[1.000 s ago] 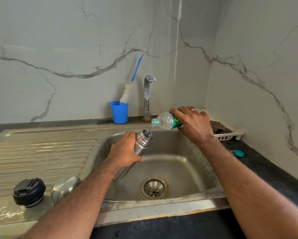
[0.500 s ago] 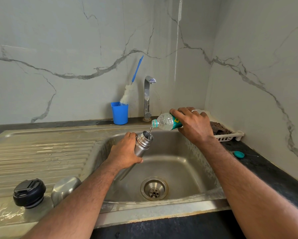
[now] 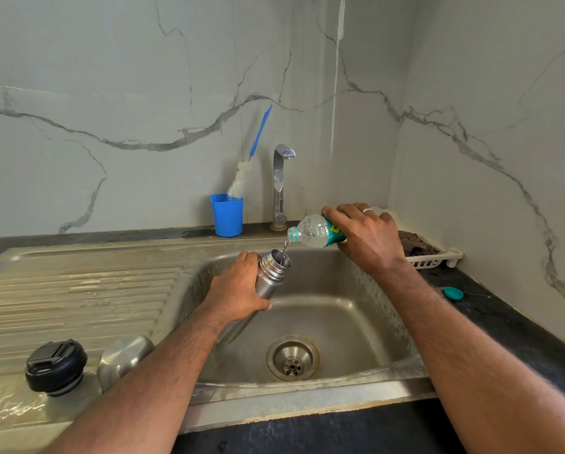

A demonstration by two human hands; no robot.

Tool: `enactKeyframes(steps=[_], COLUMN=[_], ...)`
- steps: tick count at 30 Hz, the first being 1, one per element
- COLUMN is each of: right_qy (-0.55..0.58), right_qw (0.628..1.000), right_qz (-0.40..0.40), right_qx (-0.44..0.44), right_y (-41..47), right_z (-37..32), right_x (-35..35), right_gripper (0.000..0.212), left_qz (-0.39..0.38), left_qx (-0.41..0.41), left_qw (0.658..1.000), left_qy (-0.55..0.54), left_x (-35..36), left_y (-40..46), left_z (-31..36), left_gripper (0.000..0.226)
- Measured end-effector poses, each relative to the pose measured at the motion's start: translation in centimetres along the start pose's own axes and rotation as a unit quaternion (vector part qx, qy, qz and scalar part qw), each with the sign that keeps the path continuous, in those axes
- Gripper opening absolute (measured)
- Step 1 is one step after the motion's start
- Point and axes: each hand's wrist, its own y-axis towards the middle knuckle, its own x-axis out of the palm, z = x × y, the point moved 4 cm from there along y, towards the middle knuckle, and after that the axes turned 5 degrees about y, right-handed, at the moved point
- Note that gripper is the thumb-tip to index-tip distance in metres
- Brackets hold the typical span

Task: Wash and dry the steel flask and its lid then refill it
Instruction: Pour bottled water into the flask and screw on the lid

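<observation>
**Smooth steel, growing heavier as it fills**

Left hand (image 3: pixel 238 290) wraps the steel flask (image 3: pixel 271 273) mid-body, tilted over the sink (image 3: pixel 307 401). Right hand (image 3: pixel 369 237) grips the soft plastic bottle (image 3: pixel 313 231), pouring. Likely slippery when wet; hold below the ribbed neck

A single wide-angle head camera looks forward and down from close above the near edge of the sink (image 3: pixel 307 398), facing the marble back wall (image 3: pixel 143 93), both forearms reaching in from below.
</observation>
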Motion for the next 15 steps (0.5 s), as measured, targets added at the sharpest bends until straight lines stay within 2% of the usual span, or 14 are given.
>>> enactKeyframes(steps=[15], right_qy=[0.002], right_qw=[1.0], right_qz=[0.001], right_qx=[-0.001], right_y=[0.05], right_z=[0.06], right_x=[0.24], right_gripper=[0.077], left_qz=[-0.006], left_qx=[0.005], left_qw=[1.0], left_qy=[0.004], left_x=[0.09], left_y=[0.04], left_z=[0.06], left_gripper=[0.091])
